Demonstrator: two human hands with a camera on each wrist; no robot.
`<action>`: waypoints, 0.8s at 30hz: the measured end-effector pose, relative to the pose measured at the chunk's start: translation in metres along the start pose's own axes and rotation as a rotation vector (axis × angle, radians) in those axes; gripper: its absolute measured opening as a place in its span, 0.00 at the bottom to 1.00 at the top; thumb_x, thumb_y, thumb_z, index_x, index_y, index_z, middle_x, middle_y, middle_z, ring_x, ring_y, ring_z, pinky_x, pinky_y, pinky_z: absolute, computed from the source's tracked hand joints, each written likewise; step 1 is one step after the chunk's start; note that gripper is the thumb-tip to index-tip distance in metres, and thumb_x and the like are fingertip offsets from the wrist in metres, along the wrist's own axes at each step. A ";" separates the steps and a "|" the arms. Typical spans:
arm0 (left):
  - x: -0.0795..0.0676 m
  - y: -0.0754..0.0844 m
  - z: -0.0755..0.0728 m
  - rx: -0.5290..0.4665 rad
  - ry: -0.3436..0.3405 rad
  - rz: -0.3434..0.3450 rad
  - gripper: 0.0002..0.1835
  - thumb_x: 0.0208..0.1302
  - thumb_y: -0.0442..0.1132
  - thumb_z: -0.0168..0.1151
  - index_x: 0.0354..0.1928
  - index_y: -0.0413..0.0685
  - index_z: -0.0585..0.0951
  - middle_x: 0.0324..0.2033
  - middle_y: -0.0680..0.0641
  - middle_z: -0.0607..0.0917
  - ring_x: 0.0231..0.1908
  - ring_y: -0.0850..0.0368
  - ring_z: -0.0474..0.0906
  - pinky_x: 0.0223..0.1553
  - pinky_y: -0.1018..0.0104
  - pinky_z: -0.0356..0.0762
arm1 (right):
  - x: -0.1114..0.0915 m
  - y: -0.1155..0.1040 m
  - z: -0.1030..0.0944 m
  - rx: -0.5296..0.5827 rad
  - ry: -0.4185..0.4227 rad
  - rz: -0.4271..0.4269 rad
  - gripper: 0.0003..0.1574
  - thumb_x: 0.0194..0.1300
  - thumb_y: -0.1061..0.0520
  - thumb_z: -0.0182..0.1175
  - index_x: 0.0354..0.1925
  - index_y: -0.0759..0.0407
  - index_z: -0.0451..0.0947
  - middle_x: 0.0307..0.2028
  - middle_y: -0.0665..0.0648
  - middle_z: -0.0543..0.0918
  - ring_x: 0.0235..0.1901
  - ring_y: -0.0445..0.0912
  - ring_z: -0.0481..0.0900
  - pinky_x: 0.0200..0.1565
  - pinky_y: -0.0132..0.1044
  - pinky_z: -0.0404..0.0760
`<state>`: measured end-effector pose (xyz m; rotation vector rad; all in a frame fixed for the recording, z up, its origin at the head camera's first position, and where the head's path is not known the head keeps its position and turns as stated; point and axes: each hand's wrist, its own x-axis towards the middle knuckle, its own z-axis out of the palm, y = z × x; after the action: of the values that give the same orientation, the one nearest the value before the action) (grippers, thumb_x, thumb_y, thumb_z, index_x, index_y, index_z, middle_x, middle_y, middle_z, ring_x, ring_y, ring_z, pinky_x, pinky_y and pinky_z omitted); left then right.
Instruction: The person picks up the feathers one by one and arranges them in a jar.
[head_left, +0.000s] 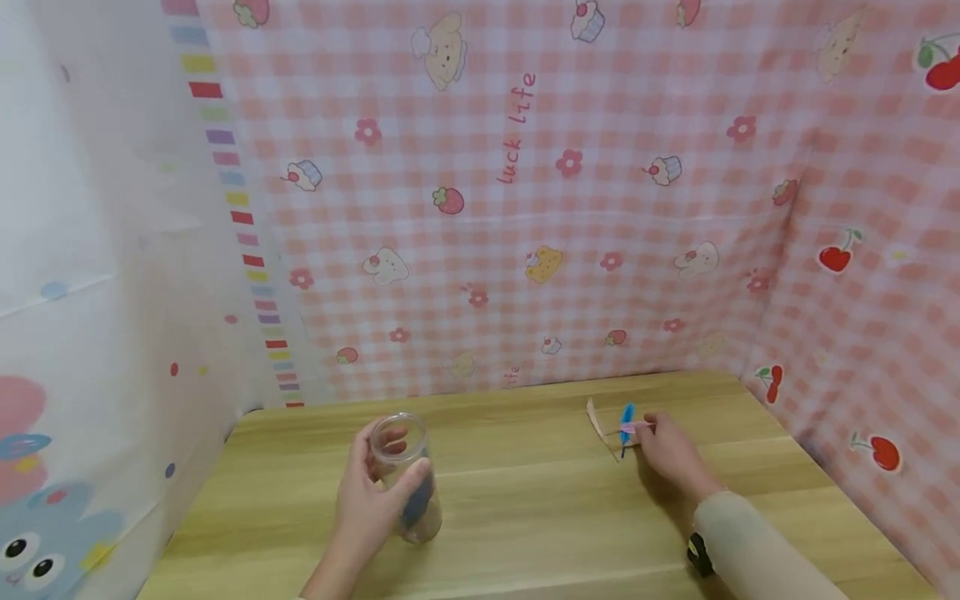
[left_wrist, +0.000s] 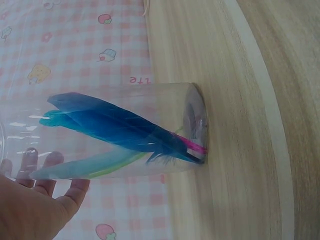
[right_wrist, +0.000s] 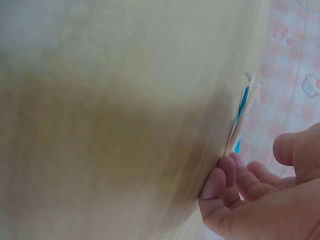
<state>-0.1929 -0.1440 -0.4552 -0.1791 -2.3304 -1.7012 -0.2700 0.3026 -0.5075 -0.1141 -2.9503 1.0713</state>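
Observation:
My left hand (head_left: 363, 492) holds a clear plastic jar (head_left: 401, 454) upright on the table, thumb on one side and fingers round the other. Inside the jar lean blue feathers (left_wrist: 110, 122), a pale green-edged one and a pink quill, seen through the wall in the left wrist view. At the back right my right hand (head_left: 670, 450) reaches down to a few loose feathers. A bright blue feather (head_left: 627, 429), a pink one (head_left: 633, 427) and a cream one (head_left: 595, 419) lie there. In the right wrist view its fingertips (right_wrist: 215, 182) touch the table beside the feathers, the thumb apart from them.
The wood-grain table (head_left: 510, 517) spreads under both hands. A pink checked cloth (head_left: 480, 233) hangs behind it, with more cloth at the right side and a white printed sheet (head_left: 112, 250) at the left. A black band (head_left: 700, 554) shows at the right wrist.

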 end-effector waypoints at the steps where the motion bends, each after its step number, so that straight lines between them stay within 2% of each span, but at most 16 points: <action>1: 0.000 0.000 -0.001 0.000 0.006 -0.006 0.41 0.66 0.44 0.78 0.76 0.56 0.66 0.67 0.50 0.80 0.64 0.53 0.77 0.64 0.62 0.75 | 0.002 -0.002 -0.001 0.000 -0.004 -0.001 0.33 0.85 0.54 0.42 0.72 0.82 0.62 0.67 0.84 0.73 0.68 0.76 0.72 0.69 0.68 0.72; 4: -0.001 -0.001 -0.002 -0.005 0.012 -0.027 0.41 0.66 0.44 0.78 0.76 0.57 0.66 0.68 0.49 0.80 0.64 0.55 0.77 0.63 0.67 0.75 | 0.006 -0.005 -0.005 -0.017 -0.013 0.003 0.33 0.85 0.55 0.41 0.71 0.81 0.64 0.68 0.83 0.72 0.70 0.77 0.70 0.70 0.68 0.71; 7: -0.001 0.000 0.000 -0.023 0.003 -0.029 0.42 0.66 0.44 0.78 0.76 0.56 0.65 0.68 0.48 0.79 0.64 0.54 0.76 0.66 0.57 0.76 | 0.009 -0.006 -0.006 -0.015 -0.033 0.012 0.34 0.84 0.53 0.43 0.71 0.82 0.63 0.67 0.83 0.74 0.69 0.76 0.71 0.69 0.68 0.73; 10: -0.001 0.001 0.001 -0.032 -0.003 -0.028 0.41 0.66 0.44 0.78 0.76 0.56 0.65 0.68 0.48 0.79 0.65 0.51 0.77 0.67 0.45 0.75 | 0.012 -0.004 -0.003 -0.050 -0.042 -0.005 0.39 0.81 0.49 0.54 0.71 0.82 0.64 0.64 0.81 0.78 0.66 0.75 0.76 0.67 0.66 0.75; 13: -0.001 0.001 0.001 -0.034 0.004 -0.024 0.41 0.65 0.44 0.78 0.75 0.56 0.66 0.68 0.47 0.79 0.65 0.50 0.77 0.67 0.40 0.75 | 0.016 -0.003 0.004 -0.146 -0.040 -0.043 0.42 0.75 0.47 0.64 0.68 0.80 0.69 0.59 0.78 0.83 0.61 0.73 0.81 0.64 0.65 0.79; 15: -0.001 0.000 0.002 -0.029 0.004 -0.018 0.41 0.65 0.44 0.79 0.75 0.56 0.66 0.67 0.48 0.80 0.64 0.49 0.78 0.66 0.39 0.76 | 0.018 -0.003 0.008 -0.198 -0.039 -0.055 0.37 0.71 0.48 0.68 0.63 0.76 0.75 0.54 0.73 0.87 0.55 0.68 0.85 0.60 0.62 0.82; 17: -0.001 0.001 0.002 -0.024 0.001 -0.010 0.41 0.65 0.45 0.78 0.75 0.56 0.66 0.67 0.49 0.80 0.64 0.49 0.78 0.66 0.38 0.77 | 0.018 -0.004 0.009 -0.222 -0.039 -0.053 0.29 0.71 0.50 0.69 0.57 0.72 0.80 0.47 0.68 0.89 0.47 0.62 0.88 0.53 0.59 0.84; 21: -0.001 0.001 0.001 -0.025 0.003 -0.012 0.41 0.66 0.44 0.78 0.75 0.56 0.66 0.67 0.50 0.80 0.65 0.47 0.78 0.66 0.38 0.76 | 0.015 -0.007 0.011 -0.204 -0.049 -0.052 0.13 0.73 0.54 0.68 0.45 0.64 0.84 0.34 0.57 0.88 0.32 0.49 0.83 0.38 0.47 0.82; 24: -0.001 0.002 0.002 -0.038 0.007 -0.019 0.41 0.64 0.44 0.79 0.74 0.58 0.67 0.66 0.51 0.80 0.65 0.47 0.78 0.67 0.39 0.76 | 0.010 -0.005 0.010 -0.190 -0.036 -0.062 0.08 0.73 0.55 0.67 0.40 0.59 0.84 0.31 0.53 0.86 0.28 0.45 0.78 0.33 0.40 0.76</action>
<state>-0.1921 -0.1412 -0.4537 -0.1584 -2.3030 -1.7526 -0.2809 0.2933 -0.5120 -0.0037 -3.0594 0.7926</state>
